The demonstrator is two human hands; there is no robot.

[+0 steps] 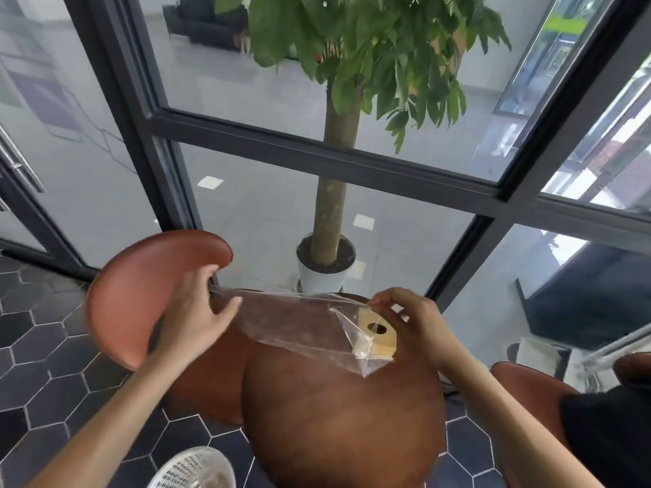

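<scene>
One bag (292,322) is held stretched, gripped by the left hand (200,308) and pinched by the right hand (412,324); one box (385,344) is seen just under the right.

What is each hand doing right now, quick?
Left hand: closed, gripping one end of the clear plastic bag.
Right hand: closed, pinching the bag's other end.

One head-worn wide-angle view looks forward and down, close above the left hand (197,311) and right hand (412,322) over the bench (334,417), with the glass wall (253,206) beyond them.
</scene>
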